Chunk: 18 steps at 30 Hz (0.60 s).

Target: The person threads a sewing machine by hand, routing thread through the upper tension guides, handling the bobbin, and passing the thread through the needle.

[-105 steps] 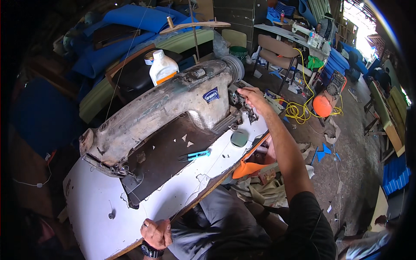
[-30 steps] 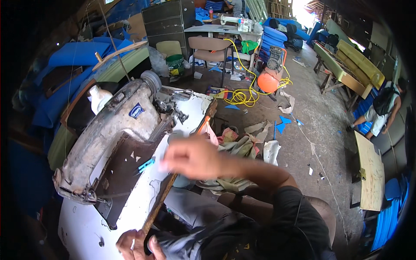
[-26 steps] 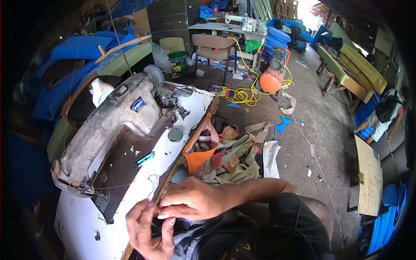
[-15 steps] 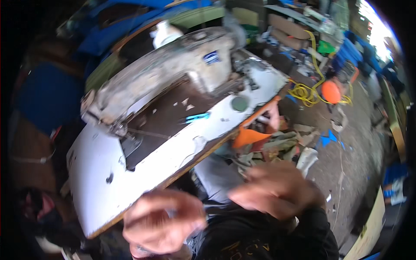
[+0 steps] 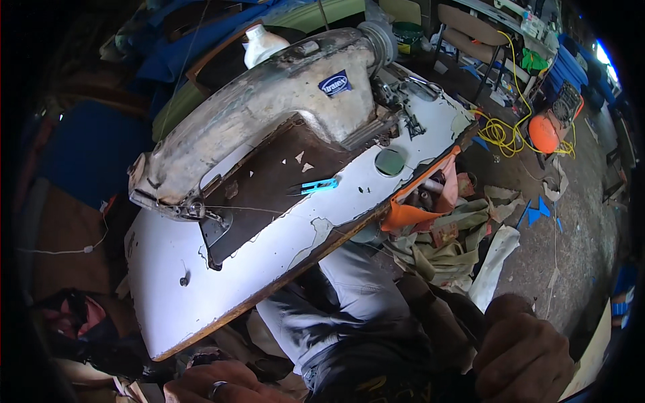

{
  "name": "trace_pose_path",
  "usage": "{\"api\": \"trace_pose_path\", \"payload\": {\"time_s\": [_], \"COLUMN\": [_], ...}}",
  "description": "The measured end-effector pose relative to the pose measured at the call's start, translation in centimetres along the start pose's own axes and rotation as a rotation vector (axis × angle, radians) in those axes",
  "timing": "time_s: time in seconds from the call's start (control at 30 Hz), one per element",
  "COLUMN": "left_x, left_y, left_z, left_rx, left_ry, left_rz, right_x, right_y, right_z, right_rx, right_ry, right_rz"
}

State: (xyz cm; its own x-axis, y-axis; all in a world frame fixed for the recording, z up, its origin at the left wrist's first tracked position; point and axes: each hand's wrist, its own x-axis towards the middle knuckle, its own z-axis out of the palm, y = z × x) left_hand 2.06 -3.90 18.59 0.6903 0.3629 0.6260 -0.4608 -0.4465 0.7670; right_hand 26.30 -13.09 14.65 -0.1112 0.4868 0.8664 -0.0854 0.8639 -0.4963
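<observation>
An old off-white sewing machine [image 5: 248, 114] with worn paint stands on a chipped white table [image 5: 178, 312]. From its needle end [image 5: 195, 208], a thin thread runs rightward across the brown bed. Blue thread snips [image 5: 318, 186] and a round green disc [image 5: 390, 162] lie on the table. My left hand [image 5: 225, 383], wearing a ring, is low at the lower edge, partly cut off, its fingers curled. My right hand [image 5: 521, 352] is closed in a fist at the lower right, away from the table. What either hand holds, if anything, is hidden.
An orange fabric pouch [image 5: 420, 201] with spools hangs at the table's edge. Fabric scraps [image 5: 447, 252] lie below it. A yellow cord [image 5: 497, 138], an orange round object [image 5: 543, 133] and a brown chair [image 5: 470, 30] are at the right. A white bottle [image 5: 263, 46] stands behind the machine.
Both hands have moved apart and lower: the left down to the lower edge, the right rightward and down. The view has shifted slightly, and the machine and table appear sharper.
</observation>
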Motion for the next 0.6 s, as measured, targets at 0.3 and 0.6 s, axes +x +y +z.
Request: {"api": "trace_pose_path", "payload": {"time_s": [0.3, 0.6], "left_x": [3.7, 3.2], "left_y": [-12.4, -26.2], "left_z": [-5.2, -10.5], "left_rx": [0.618, 0.804], "left_ry": [0.201, 0.274], "left_rz": [-0.334, -0.481], "right_x": [-2.7, -2.4], "right_y": [2.1, 1.9], "right_z": [-2.3, -3.9], "right_rx": [-0.125, -0.297], "right_ry": [0.076, 0.041], "right_rz": [-0.023, -0.063]}}
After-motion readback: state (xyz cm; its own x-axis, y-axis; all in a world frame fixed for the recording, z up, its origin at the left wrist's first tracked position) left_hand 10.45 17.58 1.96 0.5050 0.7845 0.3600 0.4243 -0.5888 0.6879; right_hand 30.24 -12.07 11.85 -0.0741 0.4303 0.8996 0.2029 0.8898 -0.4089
